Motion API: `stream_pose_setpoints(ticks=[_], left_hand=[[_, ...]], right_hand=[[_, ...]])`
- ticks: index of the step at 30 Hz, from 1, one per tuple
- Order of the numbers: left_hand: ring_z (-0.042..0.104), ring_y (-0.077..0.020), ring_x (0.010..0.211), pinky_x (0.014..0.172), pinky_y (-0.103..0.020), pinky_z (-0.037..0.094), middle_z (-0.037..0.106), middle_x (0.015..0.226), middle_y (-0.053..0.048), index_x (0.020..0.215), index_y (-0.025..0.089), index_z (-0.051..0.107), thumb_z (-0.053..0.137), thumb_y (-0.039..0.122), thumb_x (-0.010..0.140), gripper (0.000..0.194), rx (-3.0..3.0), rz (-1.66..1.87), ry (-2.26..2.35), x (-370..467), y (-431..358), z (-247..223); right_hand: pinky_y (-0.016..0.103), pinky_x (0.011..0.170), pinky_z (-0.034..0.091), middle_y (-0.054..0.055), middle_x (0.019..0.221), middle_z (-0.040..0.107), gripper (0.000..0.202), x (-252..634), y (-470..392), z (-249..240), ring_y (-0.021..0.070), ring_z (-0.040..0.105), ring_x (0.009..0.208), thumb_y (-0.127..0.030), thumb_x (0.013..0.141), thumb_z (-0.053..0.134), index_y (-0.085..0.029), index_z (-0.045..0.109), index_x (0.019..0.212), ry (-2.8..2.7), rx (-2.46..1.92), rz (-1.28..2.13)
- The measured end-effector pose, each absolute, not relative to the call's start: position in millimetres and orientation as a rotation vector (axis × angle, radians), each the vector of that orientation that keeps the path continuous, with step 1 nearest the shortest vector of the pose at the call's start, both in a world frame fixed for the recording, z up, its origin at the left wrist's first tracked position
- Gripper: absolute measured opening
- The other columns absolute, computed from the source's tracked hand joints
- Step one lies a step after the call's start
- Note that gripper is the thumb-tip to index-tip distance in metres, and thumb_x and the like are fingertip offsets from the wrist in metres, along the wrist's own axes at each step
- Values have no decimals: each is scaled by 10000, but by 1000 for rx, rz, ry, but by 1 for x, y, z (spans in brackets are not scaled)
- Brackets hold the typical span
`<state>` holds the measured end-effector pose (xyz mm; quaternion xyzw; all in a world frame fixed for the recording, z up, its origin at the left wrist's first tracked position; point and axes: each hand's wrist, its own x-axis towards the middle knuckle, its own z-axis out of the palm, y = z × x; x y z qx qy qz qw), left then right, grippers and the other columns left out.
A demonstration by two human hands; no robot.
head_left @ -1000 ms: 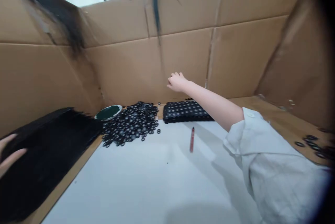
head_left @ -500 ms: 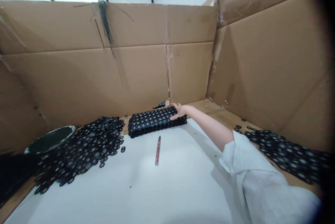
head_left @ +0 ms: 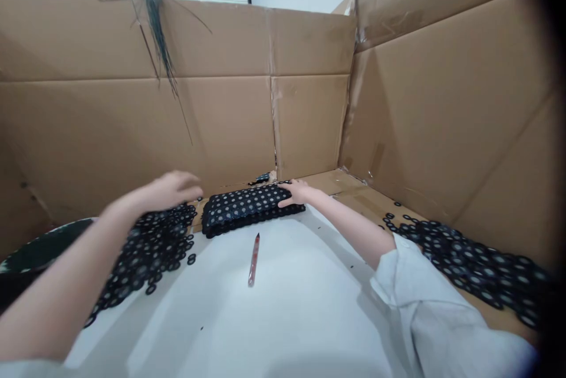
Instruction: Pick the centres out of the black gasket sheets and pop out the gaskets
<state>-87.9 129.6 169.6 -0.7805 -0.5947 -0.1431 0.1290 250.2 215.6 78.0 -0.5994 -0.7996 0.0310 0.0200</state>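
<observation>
A folded black piece patterned with rows of pale round holes (head_left: 245,204) lies at the far edge of the white surface. My right hand (head_left: 294,193) is on its right end, thumb along the near side and fingers over the top. Somewhat blurred, my left hand (head_left: 177,188) hovers just short of the left end, over a heap of loose black rings (head_left: 154,248). Its fingers point right, loosely stretched, with nothing seen in them. Nearer me on the white surface lies a red pencil-like stick with a dark tip (head_left: 253,260).
Cardboard walls (head_left: 221,112) close off the back and right. A second heap of black rings (head_left: 469,260) spreads along the right. A dark round tray (head_left: 48,242) stands at left, partly behind my forearm. Dark threads (head_left: 159,42) hang from the back wall.
My left arm has come into view from the lower left, reaching towards the folded piece. My right hand stays at its right end. The whole view has shifted slightly.
</observation>
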Motion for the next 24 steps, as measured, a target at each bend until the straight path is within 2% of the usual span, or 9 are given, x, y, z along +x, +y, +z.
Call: stream_pose_setpoints(ticks=[2, 4, 6, 8, 10, 15, 18, 24], left_hand=[[479, -256, 1113, 895, -387, 399, 499, 1246, -116, 1187, 161, 480, 579, 462, 716, 568, -2453, -227, -1692, -62, 167, 135], [337, -306, 1239, 972, -410, 308, 339, 1381, -164, 1303, 139, 349, 622, 540, 603, 852, -2538, -108, -1670, -45, 186, 100], [257, -307, 1282, 1006, -427, 242, 238, 1423, -182, 1362, 108, 211, 576, 560, 621, 942, -2556, -73, -1656, -38, 192, 76], [251, -301, 1282, 1013, -437, 213, 241, 1420, -182, 1370, 101, 165, 525, 554, 660, 916, -2544, -85, -1637, -39, 194, 64], [280, -315, 1255, 999, -458, 214, 297, 1386, -183, 1361, 112, 185, 510, 555, 666, 886, -2515, -121, -1609, -42, 196, 62], [358, -339, 1162, 945, -436, 282, 404, 1253, -193, 1341, 96, 235, 543, 609, 615, 941, -2475, -176, -1485, -47, 201, 63], [389, -327, 1129, 927, -402, 310, 394, 1245, -194, 1361, 96, 198, 514, 640, 633, 962, -2477, -182, -1409, -48, 201, 60], [354, -348, 1169, 929, -443, 285, 343, 1316, -188, 1392, 177, 130, 436, 627, 713, 871, -2448, -195, -1354, -50, 196, 49]], right_hand=[[442, 956, 256, 164, 1322, 362, 848, 249, 212, 79, 377, 342, 1202, -699, 604, 508, -305, 308, 1328, -2459, -1866, 58], [432, 956, 255, 184, 1313, 362, 897, 248, 210, 77, 379, 329, 1206, -688, 586, 536, -272, 285, 1340, -2437, -1878, 19], [426, 956, 256, 199, 1330, 334, 967, 248, 209, 74, 380, 290, 1228, -689, 567, 553, -238, 235, 1361, -2425, -1888, -13], [420, 955, 260, 199, 1347, 315, 1008, 249, 210, 70, 375, 264, 1243, -699, 556, 551, -219, 202, 1372, -2424, -1886, -43], [412, 955, 265, 200, 1341, 329, 1025, 250, 212, 66, 364, 275, 1235, -705, 551, 546, -193, 206, 1372, -2430, -1872, -83], [423, 981, 215, 224, 1310, 371, 993, 255, 212, 59, 360, 289, 1213, -667, 593, 550, -93, 263, 1349, -2445, -1794, -233], [437, 978, 201, 205, 1310, 382, 904, 261, 210, 56, 368, 293, 1208, -663, 653, 494, -126, 280, 1348, -2460, -1743, -291], [406, 907, 287, 192, 1282, 414, 812, 269, 207, 53, 353, 422, 1114, -680, 708, 394, -200, 281, 1353, -2473, -1713, -281]])
